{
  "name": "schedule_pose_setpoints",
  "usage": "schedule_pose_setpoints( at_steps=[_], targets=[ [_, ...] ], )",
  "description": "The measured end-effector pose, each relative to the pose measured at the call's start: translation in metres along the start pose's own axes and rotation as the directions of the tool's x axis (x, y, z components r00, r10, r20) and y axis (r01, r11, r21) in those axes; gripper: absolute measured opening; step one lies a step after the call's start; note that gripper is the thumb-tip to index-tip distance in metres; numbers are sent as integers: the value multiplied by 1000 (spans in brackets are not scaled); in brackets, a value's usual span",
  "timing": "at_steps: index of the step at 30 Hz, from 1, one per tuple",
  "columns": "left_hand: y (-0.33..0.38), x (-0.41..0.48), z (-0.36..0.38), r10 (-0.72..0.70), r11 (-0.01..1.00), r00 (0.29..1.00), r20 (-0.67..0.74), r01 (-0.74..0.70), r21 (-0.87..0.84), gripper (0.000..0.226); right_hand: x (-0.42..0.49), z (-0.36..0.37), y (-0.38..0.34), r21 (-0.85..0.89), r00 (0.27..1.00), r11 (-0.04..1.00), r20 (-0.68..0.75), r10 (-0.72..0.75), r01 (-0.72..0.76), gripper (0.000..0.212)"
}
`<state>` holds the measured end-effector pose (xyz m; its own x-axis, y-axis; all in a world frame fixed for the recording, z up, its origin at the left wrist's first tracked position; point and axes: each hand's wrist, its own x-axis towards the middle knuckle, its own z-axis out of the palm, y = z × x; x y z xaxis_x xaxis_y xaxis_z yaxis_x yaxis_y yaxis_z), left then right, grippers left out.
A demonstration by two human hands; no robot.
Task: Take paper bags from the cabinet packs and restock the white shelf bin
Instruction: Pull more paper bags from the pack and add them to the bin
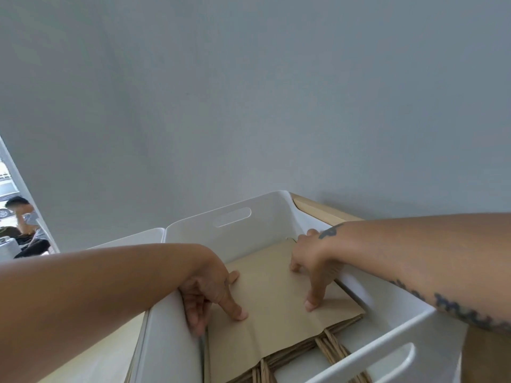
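Brown paper bags (276, 297) lengthwise in white bin (193, 239), handles (330, 346) nearward

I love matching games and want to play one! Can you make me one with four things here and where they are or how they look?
Things: 1 paper bags; 2 bin; 3 left hand; 4 right hand.
Clues: a white, with slot handles; b tattoo by the wrist, pressing the top bag; c brown, flat inside the bin; d beside the bin's left wall, pressing the top bag.
Pairs: 1-c, 2-a, 3-d, 4-b.
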<state>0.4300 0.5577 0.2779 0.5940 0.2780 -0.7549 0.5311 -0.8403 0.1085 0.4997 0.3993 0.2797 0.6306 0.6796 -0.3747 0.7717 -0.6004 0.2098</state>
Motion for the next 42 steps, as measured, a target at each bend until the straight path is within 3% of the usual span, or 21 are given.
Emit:
schedule_pose_setpoints(
  at_steps=[9,14,20,29,35,39,42],
  targets=[
    [-1,3,-1,10,999,1000,-20,-9,46,104,10,0,4,-13,996,999,86,-30,31,68],
    [-1,-2,-4,36,999,981,-193,-41,-22,94,6,-6,9,93,999,995,43,-27,23,69],
    [4,-38,-14,194,975,865,-464,-223,-9,79,-23,-20,15,259,995,966,-83,49,-26,60],
    [11,-147,26,208,978,801,-562,-188,94,60,-141,-26,15,390,946,920,-283,160,-39,42],
    [25,-208,61,358,916,609,-707,-375,141,51,-220,3,27,457,872,884,-386,300,-102,30],
    [41,-226,85,427,890,592,-683,-407,203,50,-268,29,38,477,847,860,-368,385,-183,29],
    [60,-233,95,482,859,522,-704,-440,262,48,-305,48,51,489,807,832,-362,467,-262,29]
  ],
)
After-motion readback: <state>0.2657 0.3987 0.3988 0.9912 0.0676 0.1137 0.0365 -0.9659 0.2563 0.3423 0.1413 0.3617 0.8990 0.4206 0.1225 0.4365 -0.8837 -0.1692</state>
